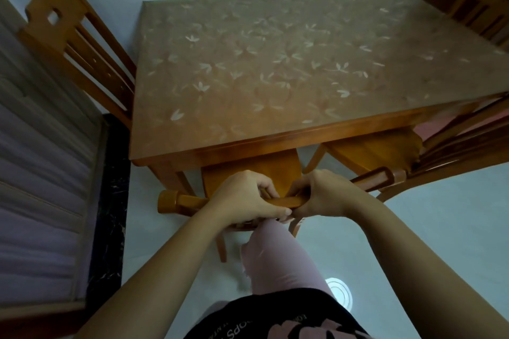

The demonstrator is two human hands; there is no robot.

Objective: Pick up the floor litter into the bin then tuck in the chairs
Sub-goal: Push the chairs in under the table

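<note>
L hand & R hand each curled round the top rail of the near chair, close together mid-rail, prob. so a push ran straight. Just beyond the grip, its seat lay partly under the table; R of the grip, a 2nd chair sat askew.

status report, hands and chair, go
Left hand, right hand both grip chair back. Seat partly under table. Second chair close beside, right.
</note>
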